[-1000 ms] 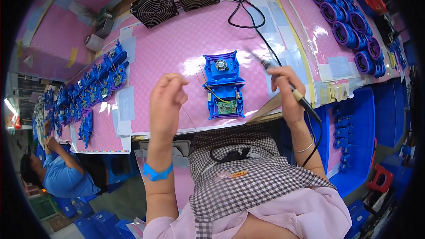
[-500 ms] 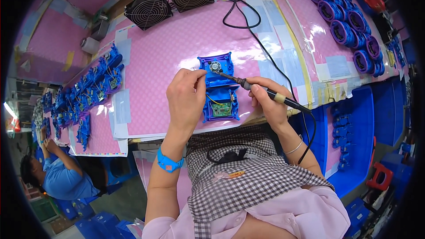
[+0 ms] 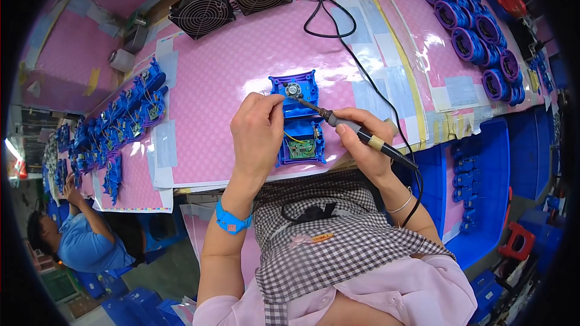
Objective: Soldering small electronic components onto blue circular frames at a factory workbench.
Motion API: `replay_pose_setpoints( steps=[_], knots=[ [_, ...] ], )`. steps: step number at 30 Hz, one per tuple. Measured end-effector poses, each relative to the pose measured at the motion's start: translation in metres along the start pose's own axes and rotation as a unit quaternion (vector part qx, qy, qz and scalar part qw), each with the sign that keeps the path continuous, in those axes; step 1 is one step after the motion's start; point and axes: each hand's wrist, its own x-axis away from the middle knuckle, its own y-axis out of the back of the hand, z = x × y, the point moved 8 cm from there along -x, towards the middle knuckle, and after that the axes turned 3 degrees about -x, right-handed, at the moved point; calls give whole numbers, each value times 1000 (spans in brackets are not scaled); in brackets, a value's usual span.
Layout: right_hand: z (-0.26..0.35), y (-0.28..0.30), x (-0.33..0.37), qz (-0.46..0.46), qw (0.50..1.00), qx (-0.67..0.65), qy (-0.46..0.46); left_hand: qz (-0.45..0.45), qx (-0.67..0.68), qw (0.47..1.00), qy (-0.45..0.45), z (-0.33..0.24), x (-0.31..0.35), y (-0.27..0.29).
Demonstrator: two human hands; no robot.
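Right hand (image 3: pixel 370 160): fingers wrapped around the iron (image 3: pixel 376 143). Left hand (image 3: pixel 257 133): thumb and forefinger pressed together; contents cannot be told. Open casing (image 3: pixel 302 127): frame centre. Tag (image 3: pixel 322 238) on apron (image 3: pixel 338 265), lower centre: orange, lettered.

Bright, even light over the counter (image 3: pixel 217 69), with strong fisheye bending and black corners.
White glare flares on the counter's glossy pink covering, most strongly toward its right side near the strips of tape (image 3: pixel 462 89), and shadows there are soft and faint. A lamp (image 3: pixel 16 150) burns out to white at the far left, while the floor (image 3: pixel 181 259) is dimmer. The soldering iron (image 3: pixel 376 143) and checked apron (image 3: pixel 338 259) look fairly crisp, though the iron's fine tip is hard to resolve; straight edges curve toward the rim, where small things turn cramped and indistinct.
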Motion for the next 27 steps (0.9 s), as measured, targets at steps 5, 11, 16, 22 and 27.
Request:
replay_pose_setpoints(
  steps=[5, 11, 16, 22, 27],
  knots=[
    [16, -2, -1, 24, 997, 67, 44, -4, -3, 1000, -8, -4, 1, 1],
    [6, 29, -7, -53, 998, 37, 16, 4, -22, 999, -28, -17, 2, 1],
    [5, 28, -15, -16, 998, 54, 2, 23, -8, 999, -20, -20, -1, -13],
    [5, 23, -18, -1, 998, 60, 5, 38, -35, 998, -42, -20, -3, -23],
    [5, 22, -18, 0, 998, 54, 11, 44, -87, 993, -63, -23, -4, -25]
  ],
)
